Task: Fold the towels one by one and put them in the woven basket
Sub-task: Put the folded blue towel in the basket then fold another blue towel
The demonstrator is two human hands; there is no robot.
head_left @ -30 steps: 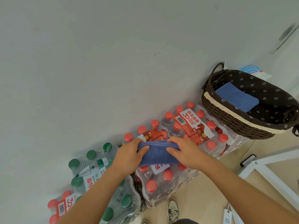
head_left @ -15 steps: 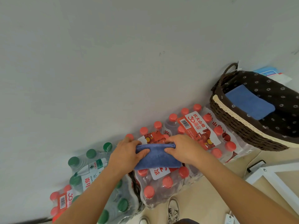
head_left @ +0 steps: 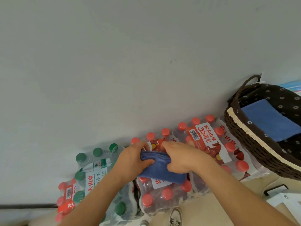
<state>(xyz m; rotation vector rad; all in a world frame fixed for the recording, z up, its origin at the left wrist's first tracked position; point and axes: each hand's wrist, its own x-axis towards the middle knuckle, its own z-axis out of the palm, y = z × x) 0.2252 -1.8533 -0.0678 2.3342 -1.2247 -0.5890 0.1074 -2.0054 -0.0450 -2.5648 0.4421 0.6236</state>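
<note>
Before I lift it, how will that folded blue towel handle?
Probably floppy: the blue towel drapes unevenly over the red-capped bottles. Likely light, as the left hand and right hand bunch it easily. Its folds may slip open unless pinched together.

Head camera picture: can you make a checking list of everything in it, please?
Surface: packs of red-capped bottles, used for folding.
Job's things: blue towel, folded, on the packs; woven basket at right holds a second towel.
Clutter: green-capped bottle pack at left.
Hands: left hand and right hand both grip the blue towel.
Cables: nothing sure; dark strip lower left.
Surroundings: grey wall, beige floor, a shoe.
</note>
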